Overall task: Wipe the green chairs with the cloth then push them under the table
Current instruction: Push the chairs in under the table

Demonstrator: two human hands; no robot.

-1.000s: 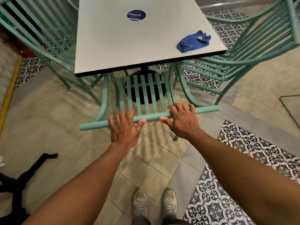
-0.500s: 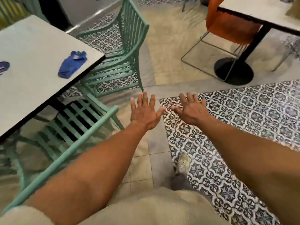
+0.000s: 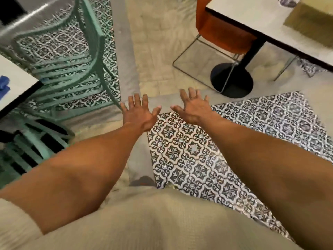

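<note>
Both hands reach out in front of the person, over the floor. The left hand (image 3: 139, 114) is flat, with its grip spread wide and nothing in it. The right hand (image 3: 193, 106) is the same: grip spread, fingers apart, holding nothing. The two thumbs point at each other with a small gap between them. Neither hand touches a chair.

One green chair (image 3: 72, 69) stands to the left, just beside the right edge of the white worktop (image 3: 16, 82). Its back rail is tall and its seat slats run across. Most of it stands out past the worktop edge. The left hand is close to this chair's near leg but apart from it.

A second green chair (image 3: 30, 141) is at the lower left, by the near edge of the worktop. It is blurry, and part of it is hidden by the left arm.

The blue cloth (image 3: 4, 83) lies on the worktop near its right edge. Only a bit of it shows at the left side of the view.

Far off on the right stands an orange chair (image 3: 221, 33) at another worktop (image 3: 261, 22) with a black round foot (image 3: 232, 80). The floor (image 3: 189, 150) has patterned tiles under the hands.
</note>
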